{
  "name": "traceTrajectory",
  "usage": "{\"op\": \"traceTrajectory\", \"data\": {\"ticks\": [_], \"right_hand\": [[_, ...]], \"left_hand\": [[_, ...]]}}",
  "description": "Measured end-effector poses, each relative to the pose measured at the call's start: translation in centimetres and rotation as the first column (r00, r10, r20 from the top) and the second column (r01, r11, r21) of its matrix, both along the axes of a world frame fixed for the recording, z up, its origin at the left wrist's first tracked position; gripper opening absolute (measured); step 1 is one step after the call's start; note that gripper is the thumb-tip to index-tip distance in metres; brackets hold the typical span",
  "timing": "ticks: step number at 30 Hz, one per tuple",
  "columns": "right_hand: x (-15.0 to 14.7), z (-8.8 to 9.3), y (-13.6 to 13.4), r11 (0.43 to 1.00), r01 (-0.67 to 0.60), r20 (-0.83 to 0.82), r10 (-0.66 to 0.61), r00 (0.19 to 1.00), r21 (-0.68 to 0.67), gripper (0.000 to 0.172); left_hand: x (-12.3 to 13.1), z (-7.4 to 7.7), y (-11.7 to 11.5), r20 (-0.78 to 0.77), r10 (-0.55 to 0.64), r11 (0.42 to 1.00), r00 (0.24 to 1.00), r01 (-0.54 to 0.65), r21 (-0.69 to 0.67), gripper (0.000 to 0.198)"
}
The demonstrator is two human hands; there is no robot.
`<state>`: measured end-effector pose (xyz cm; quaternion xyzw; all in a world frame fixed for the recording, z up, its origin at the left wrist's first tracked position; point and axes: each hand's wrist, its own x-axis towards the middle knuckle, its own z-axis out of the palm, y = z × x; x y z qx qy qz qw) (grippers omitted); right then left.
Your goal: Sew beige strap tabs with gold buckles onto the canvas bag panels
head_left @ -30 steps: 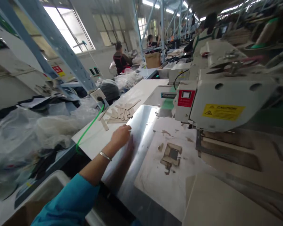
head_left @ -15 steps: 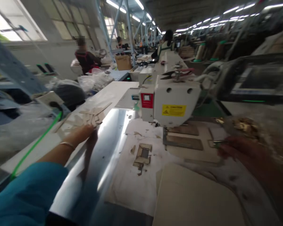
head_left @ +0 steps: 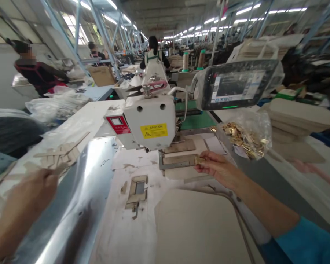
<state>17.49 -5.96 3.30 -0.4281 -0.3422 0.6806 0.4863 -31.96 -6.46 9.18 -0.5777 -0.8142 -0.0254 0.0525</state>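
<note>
The right hand (head_left: 218, 168), right of centre in the frame, has its grip closed on 1 small gold-coloured metal piece (head_left: 199, 160) at the right end of a grey metal clamp frame (head_left: 178, 164). The left hand (head_left: 34, 198), lower left, is beside flat beige strips (head_left: 57, 156); blur prevents telling whether its grip is closed on 1. A clear plastic bag (head_left: 266, 126) of gold-coloured pieces lies centre right. The white machine head (head_left: 154, 116) occupies upper centre; a beige rounded panel (head_left: 198, 227), lower centre.
</note>
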Motion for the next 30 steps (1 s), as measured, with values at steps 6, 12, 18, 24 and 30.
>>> {"op": "traceTrajectory", "data": {"ticks": [6, 12, 18, 24, 30], "right_hand": [[-1.4, -1.1, -0.1, 0.998, -0.05, 0.122, 0.045, 0.992, 0.036, 0.032], [-2.0, -1.6, -0.5, 0.967, -0.103, 0.264, 0.039, 0.964, 0.233, 0.03], [-1.4, -1.3, -1.0, 0.783, -0.352, 0.637, -0.072, 0.768, 0.513, 0.005], [-1.9, -0.8, -2.0, 0.793, -0.392, 0.771, -0.147, 0.619, 0.466, 0.012], [-2.7, 0.8, -3.2, 0.783, -0.354, 0.848, -0.396, 0.351, 0.512, 0.042]], "left_hand": [[19.2, -1.4, -3.0, 0.379, -0.587, 0.794, 0.716, 0.6, 0.097, 0.027], [28.1, -2.3, -1.9, 0.122, -0.682, 0.716, 0.721, 0.692, -0.085, 0.016], [29.9, -3.0, -1.3, 0.086, -0.72, 0.678, 0.689, 0.724, -0.125, 0.021], [31.1, -4.3, -0.5, 0.251, -0.749, 0.633, 0.614, 0.774, -0.006, 0.016], [31.7, -3.9, 0.5, 0.333, -0.832, 0.512, 0.443, 0.846, 0.153, 0.014]]}}
